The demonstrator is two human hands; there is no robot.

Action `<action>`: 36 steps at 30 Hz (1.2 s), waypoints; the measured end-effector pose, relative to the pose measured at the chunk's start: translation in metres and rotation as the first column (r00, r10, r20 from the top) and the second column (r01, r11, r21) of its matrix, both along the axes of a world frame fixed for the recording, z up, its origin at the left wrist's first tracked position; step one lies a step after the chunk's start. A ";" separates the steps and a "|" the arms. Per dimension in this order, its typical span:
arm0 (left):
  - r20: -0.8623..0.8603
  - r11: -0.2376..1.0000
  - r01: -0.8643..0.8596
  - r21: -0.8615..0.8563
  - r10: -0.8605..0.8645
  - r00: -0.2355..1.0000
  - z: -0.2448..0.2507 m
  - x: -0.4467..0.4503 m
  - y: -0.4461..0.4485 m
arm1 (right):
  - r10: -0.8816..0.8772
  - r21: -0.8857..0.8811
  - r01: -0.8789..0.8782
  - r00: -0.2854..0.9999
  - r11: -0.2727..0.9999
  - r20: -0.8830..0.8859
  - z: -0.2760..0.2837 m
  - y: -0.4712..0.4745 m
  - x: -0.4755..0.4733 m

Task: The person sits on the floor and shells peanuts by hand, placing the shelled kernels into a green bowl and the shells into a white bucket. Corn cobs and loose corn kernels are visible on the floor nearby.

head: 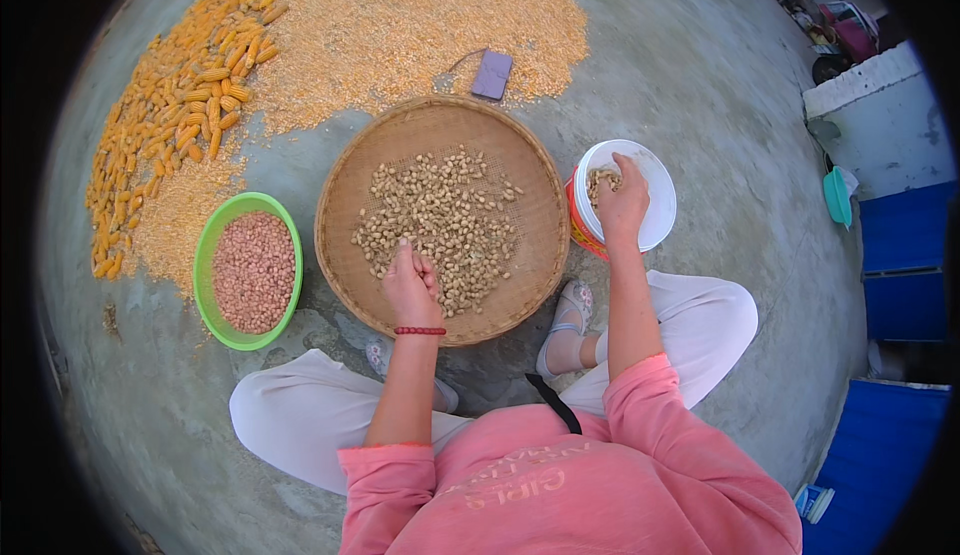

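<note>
A round woven bamboo tray (341, 180) lies on the floor before me with unshelled peanuts (442, 217) spread over its middle. Above the near part of these peanuts is my left hand (412, 285), its fingers curled in and the thumb pointing forward; whether anything sits inside the fingers is hidden. My right hand (627, 206) reaches into the mouth of a white-rimmed plastic bucket (654, 172) at the tray's right, thumb and index finger apart. Peanut shells or pods (600, 182) show below its thumb. At the left, a green plastic basin (247, 343) holds reddish shelled peanut kernels (255, 270).
Corn cobs (169, 120) and a wide spread of loose corn kernels (405, 22) cover the floor at far left and ahead. A purple phone case (492, 75) lies on the kernels' edge. Blue panels (904, 285) and a turquoise basin (836, 196) stand at far right.
</note>
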State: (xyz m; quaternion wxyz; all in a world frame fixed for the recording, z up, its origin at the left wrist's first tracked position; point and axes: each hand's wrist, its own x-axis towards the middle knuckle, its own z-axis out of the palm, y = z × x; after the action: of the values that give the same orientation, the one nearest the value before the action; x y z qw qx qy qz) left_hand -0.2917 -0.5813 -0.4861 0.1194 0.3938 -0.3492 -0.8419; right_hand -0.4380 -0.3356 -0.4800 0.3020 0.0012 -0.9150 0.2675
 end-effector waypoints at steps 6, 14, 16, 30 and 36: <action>0.009 0.994 -0.088 -0.066 0.089 0.996 0.001 -0.002 -0.004 | 0.234 -0.208 -0.146 0.833 0.967 0.502 -0.059 -0.040 0.008; 0.047 0.995 -0.099 -0.024 0.100 0.994 0.002 -0.003 -0.011 | 0.543 -0.212 -0.640 0.378 0.739 0.750 -0.173 -0.127 0.038; 0.047 0.996 -0.088 -0.012 0.089 0.995 -0.001 -0.004 -0.013 | 0.532 -0.103 -0.704 0.423 0.703 0.734 -0.183 -0.135 0.047; 0.046 0.989 0.072 -0.132 -0.066 0.997 -0.014 -0.002 -0.009 | 0.793 -0.868 -0.036 0.426 0.496 0.436 -0.133 -0.141 0.070; 0.102 0.957 0.150 -0.248 -0.129 0.986 -0.039 -0.002 -0.001 | 0.871 -0.947 -0.047 0.409 0.317 0.272 -0.050 -0.140 0.089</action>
State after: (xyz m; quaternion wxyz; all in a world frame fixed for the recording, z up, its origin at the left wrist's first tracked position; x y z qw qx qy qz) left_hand -0.2939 -0.5823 -0.5250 0.0943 0.3851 -0.4859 -0.7789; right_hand -0.3485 -0.4760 -0.5302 -0.2736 0.0463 -0.6312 0.7243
